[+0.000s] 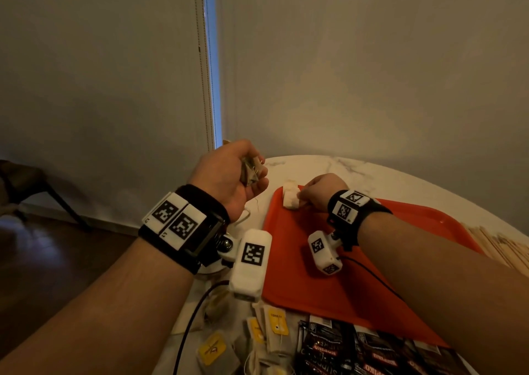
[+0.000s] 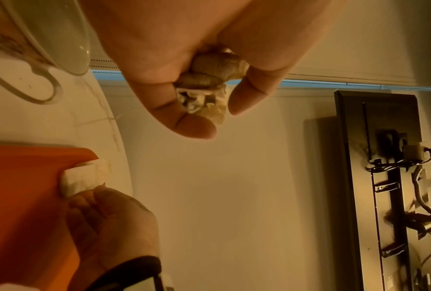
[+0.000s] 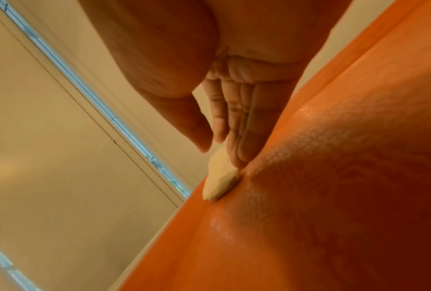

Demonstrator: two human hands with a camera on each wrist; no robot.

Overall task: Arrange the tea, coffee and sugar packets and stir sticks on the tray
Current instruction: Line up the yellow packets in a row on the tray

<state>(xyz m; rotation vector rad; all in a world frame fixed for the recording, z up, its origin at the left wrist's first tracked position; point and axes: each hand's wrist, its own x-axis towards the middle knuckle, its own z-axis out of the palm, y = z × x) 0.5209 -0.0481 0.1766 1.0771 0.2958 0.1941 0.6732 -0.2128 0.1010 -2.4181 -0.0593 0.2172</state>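
Sugar packets (image 1: 290,199): white stack at far left corner of red tray (image 1: 372,260), partly over rim. Right hand (image 1: 317,193) fingers extended, tips touching stack, thumb apart. Left hand (image 1: 232,174) raised off tray's left edge, fingers curled round crumpled brownish packets (image 2: 206,88). Tea bags (image 1: 269,329) with yellow tags and dark coffee sachets (image 1: 352,349) loose on marble surface (image 1: 329,164) at tray's near edge. Wooden stir sticks (image 1: 498,245) right of tray. Cup (image 2: 35,35) near left wrist.
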